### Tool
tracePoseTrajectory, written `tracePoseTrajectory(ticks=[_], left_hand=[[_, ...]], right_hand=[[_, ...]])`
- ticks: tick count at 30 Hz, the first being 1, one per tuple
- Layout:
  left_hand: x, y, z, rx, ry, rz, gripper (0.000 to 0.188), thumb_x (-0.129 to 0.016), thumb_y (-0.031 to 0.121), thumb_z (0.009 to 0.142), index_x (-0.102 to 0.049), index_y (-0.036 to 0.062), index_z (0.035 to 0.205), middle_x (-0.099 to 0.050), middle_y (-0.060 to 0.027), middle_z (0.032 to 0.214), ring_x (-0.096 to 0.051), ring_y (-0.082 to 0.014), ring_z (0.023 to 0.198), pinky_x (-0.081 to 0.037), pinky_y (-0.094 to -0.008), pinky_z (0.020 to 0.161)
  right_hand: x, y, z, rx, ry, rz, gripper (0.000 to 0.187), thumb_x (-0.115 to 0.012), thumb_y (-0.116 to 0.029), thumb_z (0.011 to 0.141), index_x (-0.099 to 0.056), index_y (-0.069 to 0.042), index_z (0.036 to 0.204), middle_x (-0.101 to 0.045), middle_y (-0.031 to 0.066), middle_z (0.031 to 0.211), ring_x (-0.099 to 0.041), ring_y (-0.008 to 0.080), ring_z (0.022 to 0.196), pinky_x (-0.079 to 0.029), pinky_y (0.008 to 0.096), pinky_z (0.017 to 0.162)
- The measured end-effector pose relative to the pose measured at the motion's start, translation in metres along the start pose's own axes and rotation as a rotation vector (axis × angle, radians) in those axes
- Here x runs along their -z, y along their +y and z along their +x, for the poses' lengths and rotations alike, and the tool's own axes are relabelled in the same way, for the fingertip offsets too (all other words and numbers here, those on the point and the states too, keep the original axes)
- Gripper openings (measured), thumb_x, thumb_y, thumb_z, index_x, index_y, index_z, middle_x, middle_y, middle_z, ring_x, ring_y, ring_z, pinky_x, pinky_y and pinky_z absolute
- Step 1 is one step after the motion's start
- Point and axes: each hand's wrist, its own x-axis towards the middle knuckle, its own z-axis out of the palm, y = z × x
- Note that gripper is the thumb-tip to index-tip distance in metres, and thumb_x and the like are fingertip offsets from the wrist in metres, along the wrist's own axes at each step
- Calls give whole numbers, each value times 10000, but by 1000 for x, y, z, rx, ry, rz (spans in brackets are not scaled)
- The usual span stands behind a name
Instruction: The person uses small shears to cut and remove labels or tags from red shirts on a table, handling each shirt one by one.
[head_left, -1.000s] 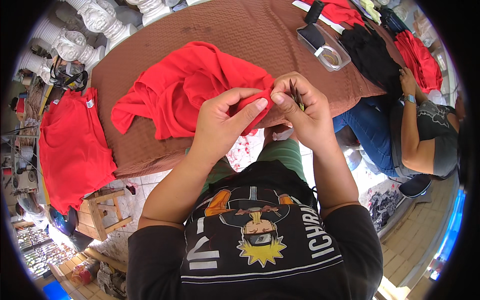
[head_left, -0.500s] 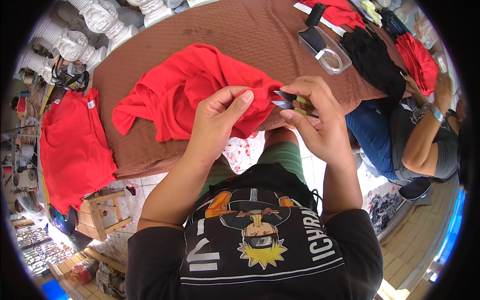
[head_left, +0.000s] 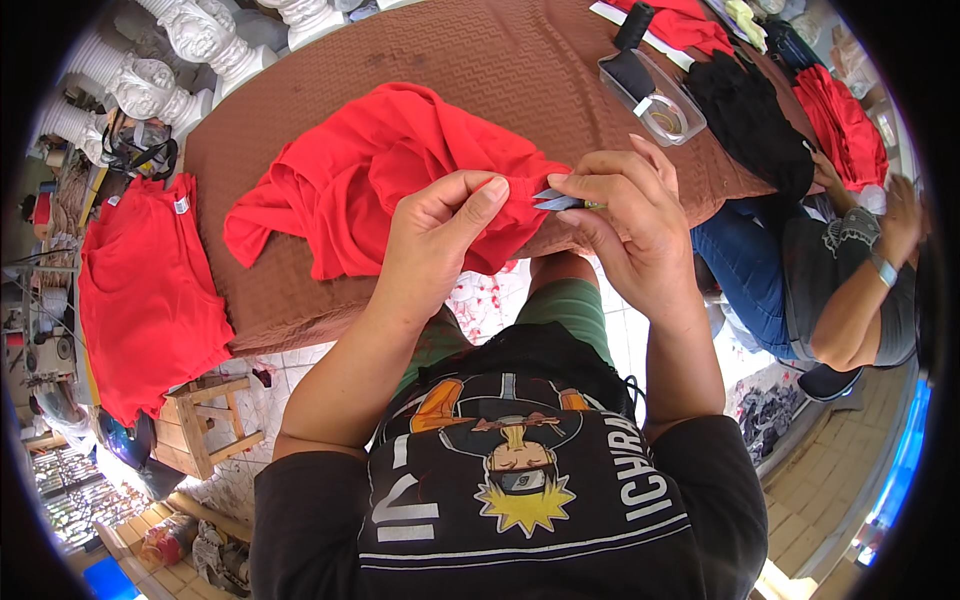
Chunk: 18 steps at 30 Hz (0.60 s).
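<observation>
A red garment (head_left: 395, 150) lies bunched on the brown-covered table, its near edge lifted toward me. My left hand (head_left: 445, 225) pinches that edge between thumb and fingers. Small thread snips (head_left: 556, 201) sit in my right hand (head_left: 630, 215), gripped between thumb and fingers. Their pointed blades face left, close beside the held edge of the red fabric; whether they touch it I cannot tell. Most of the snips' handle is hidden by my right fingers.
Another red garment (head_left: 145, 290) hangs over the table's left end. A clear plastic box (head_left: 690, 118) with tape and a black thread cone (head_left: 632, 28) stand at the far right, near black cloth (head_left: 745, 120). A seated co-worker (head_left: 850, 285) is at right. White busts (head_left: 200, 40) line the far left.
My right hand has closed more around the snips, and their blades have shifted slightly left and come closer together. The left hand keeps its place. The co-worker's hand has moved.
</observation>
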Motion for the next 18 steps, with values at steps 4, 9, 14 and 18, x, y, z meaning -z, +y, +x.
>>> tracePoseTrajectory(ticks=[4,9,14,18], left_hand=[[1,-2,1,16,-2,-1,220,-571,150,963,-660,-20,1072,-677,-28,950,-581,-60,859,-447,-216,808],[-1,-3,0,-25,25,-5,243,-618,207,944,-672,-18,1019,-660,-5,899,-565,-47,826,-456,-205,746],[1,-4,0,-19,13,-17,239,-620,201,943,-672,-20,1019,-662,-6,906,-567,-48,836,-458,-209,755],[0,-4,0,-17,14,-28,236,-622,193,941,-670,-23,1021,-666,-11,917,-577,-52,844,-465,-212,767]], right_hand=[[-3,-3,2,19,13,10,253,-713,-89,732,-692,-136,980,-636,19,920,-615,192,910,-345,465,1004],[-4,-2,2,34,28,-38,248,-716,-84,720,-698,-134,963,-637,13,907,-616,187,900,-351,459,1001],[-3,-5,5,36,67,-17,232,-722,-93,720,-698,-121,949,-638,15,892,-621,195,863,-375,444,972],[-3,-1,1,27,43,-1,247,-731,-95,733,-689,-103,976,-634,40,917,-623,202,831,-437,378,875]])
